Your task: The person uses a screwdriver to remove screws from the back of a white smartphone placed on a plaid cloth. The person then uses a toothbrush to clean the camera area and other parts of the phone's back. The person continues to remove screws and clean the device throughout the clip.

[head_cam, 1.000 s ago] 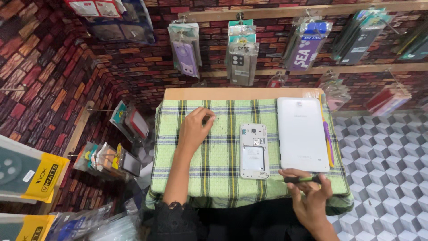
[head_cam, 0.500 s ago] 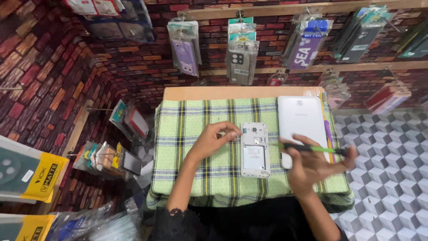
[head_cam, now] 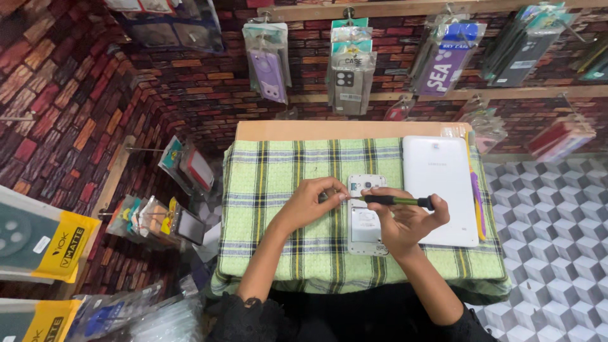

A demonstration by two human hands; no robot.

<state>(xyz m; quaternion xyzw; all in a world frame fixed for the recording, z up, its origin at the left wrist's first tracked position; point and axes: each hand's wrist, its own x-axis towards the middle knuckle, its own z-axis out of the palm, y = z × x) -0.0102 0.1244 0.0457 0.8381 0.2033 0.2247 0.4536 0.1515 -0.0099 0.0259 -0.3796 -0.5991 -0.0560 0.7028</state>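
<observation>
A white phone (head_cam: pixel 365 218) with its back cover off lies on a green plaid cloth (head_cam: pixel 272 190) over a small wooden table. My right hand (head_cam: pixel 405 221) holds a screwdriver (head_cam: pixel 396 201) with a black and green handle, lying level, its tip pointing left at the phone's upper left edge. My left hand (head_cam: pixel 310 202) is at that same edge, fingertips pinched together right by the screwdriver tip; whether something tiny sits between them is too small to tell.
A white tablet (head_cam: pixel 440 187) lies face down to the right of the phone, with thin coloured tools (head_cam: pixel 476 190) along its right side. Packaged phone cases (head_cam: pixel 350 73) hang on the brick-pattern wall behind and at the left. Patterned floor tiles lie to the right.
My right hand rose from the table's front edge with the screwdriver and brought its tip to the phone. My left hand moved right, from the cloth to the phone's upper left edge.
</observation>
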